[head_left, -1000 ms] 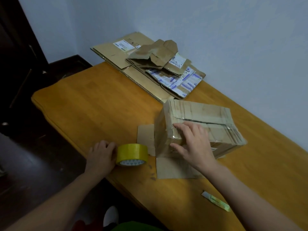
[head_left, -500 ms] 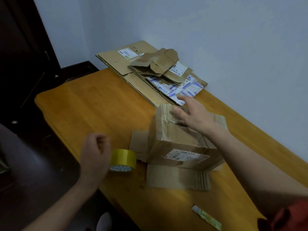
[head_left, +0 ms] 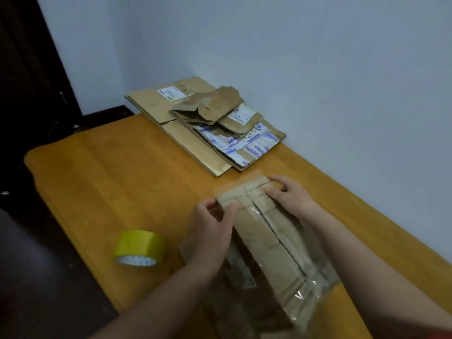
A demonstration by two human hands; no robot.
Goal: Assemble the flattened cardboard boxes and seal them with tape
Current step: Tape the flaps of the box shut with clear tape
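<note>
Two hands held the box point(head_left: 269, 241) on the bench point(head_left: 110, 179): left hand point(head_left: 212, 226) pinching its far corner, right hand point(head_left: 291, 194) gripping the far edge. It seemed light, crushable and tape-slick; corners looked safest.

A single head-worn wide-angle view — looking forward and down, close over the table point(head_left: 110, 179), toward the wall point(head_left: 293, 69).

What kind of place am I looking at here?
Likely a plain room at home or a small office: a wooden table against a bare painted wall, with one small stack of flattened boxes.
</note>
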